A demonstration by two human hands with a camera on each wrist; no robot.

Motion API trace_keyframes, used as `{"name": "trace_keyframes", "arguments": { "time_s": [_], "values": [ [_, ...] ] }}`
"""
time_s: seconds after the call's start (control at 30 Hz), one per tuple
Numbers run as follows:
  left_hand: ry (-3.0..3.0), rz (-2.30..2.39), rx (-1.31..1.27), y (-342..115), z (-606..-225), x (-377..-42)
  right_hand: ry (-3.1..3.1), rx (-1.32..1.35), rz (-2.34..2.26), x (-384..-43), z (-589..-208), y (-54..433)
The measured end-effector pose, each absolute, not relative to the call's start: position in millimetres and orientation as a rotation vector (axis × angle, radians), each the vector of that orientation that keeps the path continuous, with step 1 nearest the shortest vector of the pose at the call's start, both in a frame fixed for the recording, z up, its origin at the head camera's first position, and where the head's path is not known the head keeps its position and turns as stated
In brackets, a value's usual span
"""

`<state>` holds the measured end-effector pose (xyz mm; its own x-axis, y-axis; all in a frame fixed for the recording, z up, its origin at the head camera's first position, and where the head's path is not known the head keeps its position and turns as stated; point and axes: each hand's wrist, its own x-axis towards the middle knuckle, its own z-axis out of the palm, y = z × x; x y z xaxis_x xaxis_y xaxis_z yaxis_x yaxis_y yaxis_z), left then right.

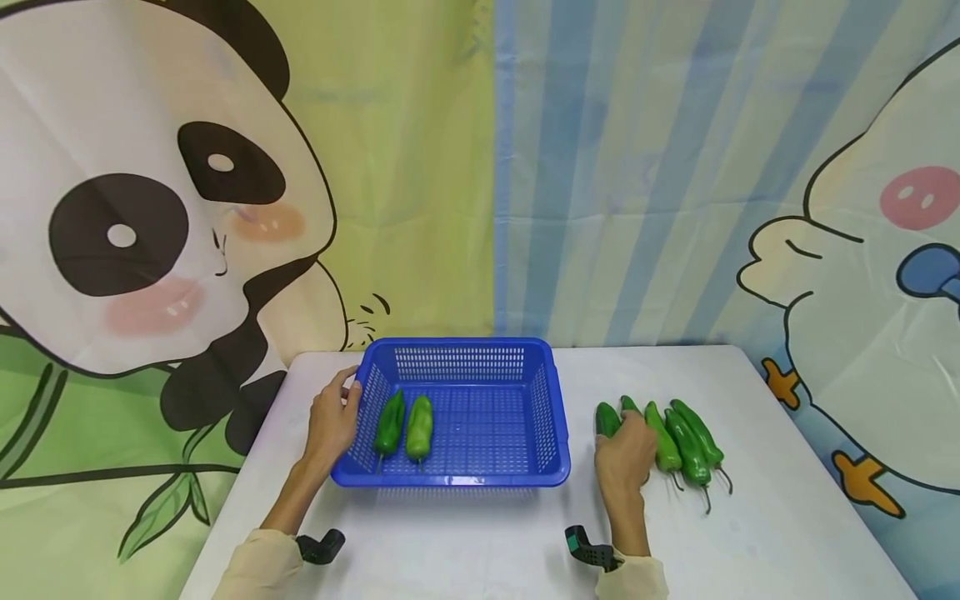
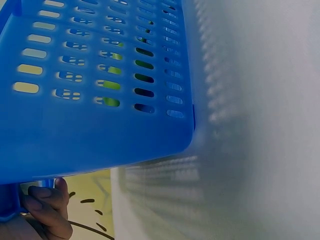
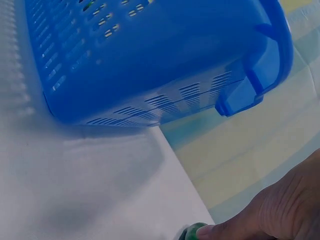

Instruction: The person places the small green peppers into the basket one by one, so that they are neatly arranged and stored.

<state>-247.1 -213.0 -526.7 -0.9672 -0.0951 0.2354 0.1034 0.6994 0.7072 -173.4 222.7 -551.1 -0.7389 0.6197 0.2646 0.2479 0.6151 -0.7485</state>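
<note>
A blue plastic basket (image 1: pixel 480 481) with slotted walls stands on the white table. Two green peppers lie inside at its left: a darker pepper (image 1: pixel 389 423) and a lighter pepper (image 1: pixel 419 428). My left hand (image 1: pixel 333 419) grips the basket's left rim, its fingers curled under the edge in the left wrist view. To the right of the basket, my right hand (image 1: pixel 626 454) pinches a dark green pepper (image 1: pixel 607 420). In the right wrist view the thumb presses on that pepper (image 3: pixel 192 232); the other fingers are mostly hidden.
Several more green peppers (image 1: pixel 686 442) lie side by side just right of my right hand, one partly behind it. The white table (image 1: pixel 495 550) ends at a printed curtain (image 1: pixel 420 167) behind. Black wrist cameras (image 1: pixel 321 547) sit on both wrists.
</note>
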Motion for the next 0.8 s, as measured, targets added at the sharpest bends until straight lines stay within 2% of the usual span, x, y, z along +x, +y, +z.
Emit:
{"name": "trace_keyframes", "arguments": {
  "time_s": [0.8],
  "values": [
    [-2.655, -1.146, 0.003, -213, -526, -247, -2.428, -0.603, 0.811, -180, -564, 214]
  ]
}}
